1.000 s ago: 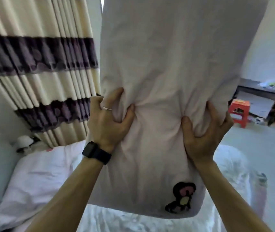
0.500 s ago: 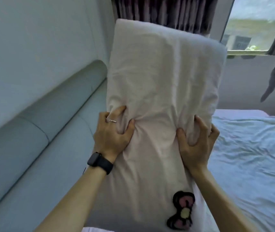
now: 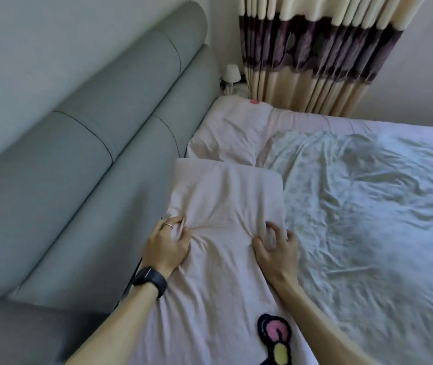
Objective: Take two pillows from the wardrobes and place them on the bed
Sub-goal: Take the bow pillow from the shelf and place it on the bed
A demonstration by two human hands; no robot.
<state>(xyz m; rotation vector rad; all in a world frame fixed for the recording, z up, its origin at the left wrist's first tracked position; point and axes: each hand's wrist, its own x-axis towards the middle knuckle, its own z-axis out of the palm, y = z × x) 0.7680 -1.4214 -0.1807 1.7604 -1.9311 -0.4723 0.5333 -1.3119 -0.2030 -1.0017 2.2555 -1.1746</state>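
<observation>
A pale pink pillow point(image 3: 226, 196) with a black, pink and yellow bow patch lies flat along the head of the bed point(image 3: 368, 206), beside the grey headboard. My left hand point(image 3: 166, 243), with a ring and a black watch, pinches its cover at the left. My right hand point(image 3: 278, 248) claws into the cover near the right edge. A second pink pillow point(image 3: 226, 133) lies just beyond it, at the far corner of the bed.
The padded grey headboard point(image 3: 91, 159) runs along the left. A cream and purple striped curtain point(image 3: 315, 54) hangs behind the bed. A small white lamp point(image 3: 231, 75) stands in the far corner. A rumpled light blue sheet covers the mattress to the right.
The pillow was held upright in the air in both hands; it now lies flat on the bed against the headboard, with both hands still gripping its cover.
</observation>
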